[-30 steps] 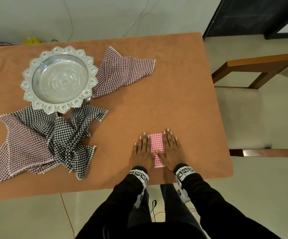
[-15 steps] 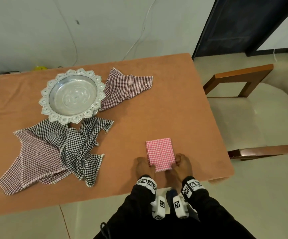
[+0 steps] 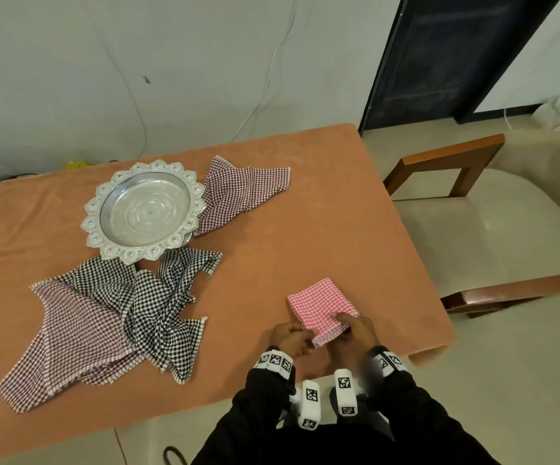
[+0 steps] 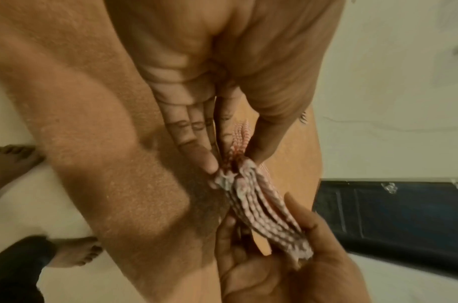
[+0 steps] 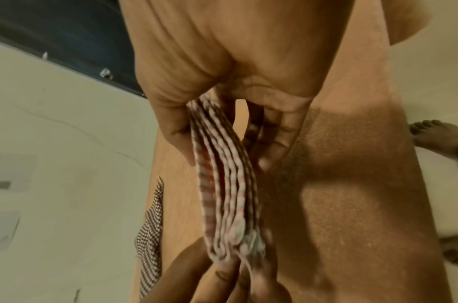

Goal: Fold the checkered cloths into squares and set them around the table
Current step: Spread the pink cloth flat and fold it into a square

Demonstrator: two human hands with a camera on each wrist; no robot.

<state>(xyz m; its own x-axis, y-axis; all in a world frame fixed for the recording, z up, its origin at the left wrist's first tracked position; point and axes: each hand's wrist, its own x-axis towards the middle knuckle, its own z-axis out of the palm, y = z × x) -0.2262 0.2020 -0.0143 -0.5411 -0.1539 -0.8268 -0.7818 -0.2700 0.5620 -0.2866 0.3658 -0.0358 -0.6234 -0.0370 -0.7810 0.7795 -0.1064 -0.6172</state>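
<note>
- My left hand [image 3: 290, 337] pinches the near left corner of the folded pink checkered cloth [image 3: 320, 305], thumb on top and fingers underneath.
- My right hand [image 3: 354, 332] grips the near right edge the same way, thumb over the layers, fingers curled beneath.
- The near edge of the pink square is lifted off the orange table [image 3: 322, 236]; its far part lies near the front right corner.
- From the wrist views, the stacked hem layers fan out between my two hands.
- Unfolded cloths remain: a black checkered cloth [image 3: 157, 297] overlapping a maroon checkered cloth [image 3: 70, 337] at left, another maroon cloth [image 3: 241, 193] beside the silver tray [image 3: 144, 209].
- A cream chair [image 3: 493, 229] stands at the table's right.
</note>
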